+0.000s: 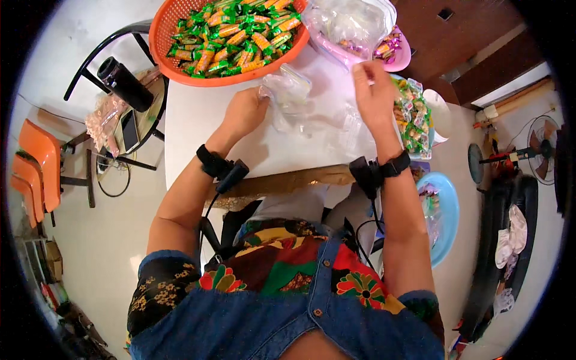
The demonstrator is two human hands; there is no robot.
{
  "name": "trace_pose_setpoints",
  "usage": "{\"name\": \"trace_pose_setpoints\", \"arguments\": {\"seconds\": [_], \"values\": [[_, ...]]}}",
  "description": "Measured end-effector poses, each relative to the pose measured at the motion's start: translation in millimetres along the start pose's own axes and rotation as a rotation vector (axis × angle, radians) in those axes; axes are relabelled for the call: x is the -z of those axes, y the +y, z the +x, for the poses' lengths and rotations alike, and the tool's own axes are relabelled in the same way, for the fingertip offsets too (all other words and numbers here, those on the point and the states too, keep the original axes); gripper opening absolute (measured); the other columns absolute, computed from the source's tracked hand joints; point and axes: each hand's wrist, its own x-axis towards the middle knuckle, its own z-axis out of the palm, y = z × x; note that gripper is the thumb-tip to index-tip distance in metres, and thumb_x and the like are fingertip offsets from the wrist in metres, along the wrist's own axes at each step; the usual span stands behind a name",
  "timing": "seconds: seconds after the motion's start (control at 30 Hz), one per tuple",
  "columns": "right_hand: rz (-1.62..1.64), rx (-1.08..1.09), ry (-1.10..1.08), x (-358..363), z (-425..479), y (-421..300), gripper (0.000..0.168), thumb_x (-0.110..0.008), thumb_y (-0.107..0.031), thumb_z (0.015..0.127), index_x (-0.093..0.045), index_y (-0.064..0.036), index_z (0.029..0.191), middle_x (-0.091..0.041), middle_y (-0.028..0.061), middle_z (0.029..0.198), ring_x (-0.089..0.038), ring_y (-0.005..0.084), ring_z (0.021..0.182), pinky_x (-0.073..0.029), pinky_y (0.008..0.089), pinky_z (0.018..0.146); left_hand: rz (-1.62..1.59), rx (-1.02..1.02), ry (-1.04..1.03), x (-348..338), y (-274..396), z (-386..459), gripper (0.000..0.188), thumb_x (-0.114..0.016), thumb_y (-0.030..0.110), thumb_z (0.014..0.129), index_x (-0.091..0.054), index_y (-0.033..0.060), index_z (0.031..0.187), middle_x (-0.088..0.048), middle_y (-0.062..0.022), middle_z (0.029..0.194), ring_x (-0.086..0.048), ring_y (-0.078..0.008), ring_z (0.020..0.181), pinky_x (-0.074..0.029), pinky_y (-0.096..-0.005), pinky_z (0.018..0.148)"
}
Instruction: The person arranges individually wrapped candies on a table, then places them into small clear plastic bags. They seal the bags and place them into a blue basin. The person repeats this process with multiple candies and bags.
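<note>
My left hand [246,112] grips the edge of a crumpled clear plastic bag [290,92] above the white tabletop [216,148]. Beyond it sits an orange perforated basket [229,81], heaped with candies in green and yellow wrappers [229,40]. My right hand [375,96] is raised at the table's right side, thumb and fingertips drawn together. Whether anything thin is pinched there cannot be made out. Just past its fingertips is a pink basin [402,60] holding purple-wrapped candies [389,47], with a pile of clear plastic bags [348,22] over it.
Right of my right wrist, a container holds green-and-white wrapped pieces [411,117]. A blue basin [445,220] with packets stands lower right. At left, a round stool [155,99] bears a black flask [123,83] and a phone [129,130]. Black devices with cables are strapped to both wrists.
</note>
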Motion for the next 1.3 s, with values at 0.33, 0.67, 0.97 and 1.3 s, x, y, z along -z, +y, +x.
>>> {"name": "trace_pose_setpoints", "arguments": {"seconds": [0.33, 0.67, 0.97, 1.3], "values": [[-0.321, 0.296, -0.527, -32, -51, 24, 0.021, -0.067, -0.025, 0.076, -0.065, -0.005, 0.081, -0.064, 0.0114, 0.086, -0.059, 0.0317, 0.086, -0.047, 0.0427, 0.074, 0.218, 0.024, 0.193, 28, -9, -19, 0.038, -0.068, 0.027, 0.08, -0.061, 0.0048, 0.11, -0.064, -0.014, 0.103, -0.062, -0.0343, 0.09, -0.05, -0.0451, 0.074], [0.539, -0.366, -0.478, -4, -79, -30, 0.025, -0.057, -0.023, 0.092, -0.063, 0.0, 0.084, -0.058, 0.0003, 0.066, -0.053, 0.0065, 0.059, -0.043, 0.0236, 0.054, -0.335, -0.051, 0.148, 19, 69, -72, 0.037, -0.074, 0.017, 0.076, -0.062, 0.0031, 0.108, -0.062, -0.003, 0.087, -0.057, -0.0109, 0.071, -0.047, -0.025, 0.061], [0.751, -0.591, -0.295, 9, -116, -30, 0.022, -0.054, -0.022, 0.094, -0.063, -0.003, 0.091, -0.06, -0.0008, 0.075, -0.055, 0.0053, 0.067, -0.045, 0.0206, 0.058, -1.228, 0.316, -0.009, -16, 105, -72, 0.015, -0.059, 0.02, 0.093, -0.063, 0.0082, 0.085, -0.057, 0.005, 0.072, -0.053, -0.0032, 0.065, -0.042, -0.0199, 0.056], [0.616, -0.173, -0.119, 9, -140, -35, 0.015, -0.064, -0.012, 0.088, -0.06, 0.0, 0.096, -0.058, 0.0021, 0.076, -0.051, 0.0066, 0.067, -0.045, 0.0215, 0.06, -0.731, -0.056, 0.111, -43, 113, -80, 0.016, -0.057, 0.016, 0.092, -0.066, 0.0058, 0.084, -0.058, 0.0001, 0.072, -0.053, -0.0073, 0.066, -0.043, -0.0215, 0.057]]}}
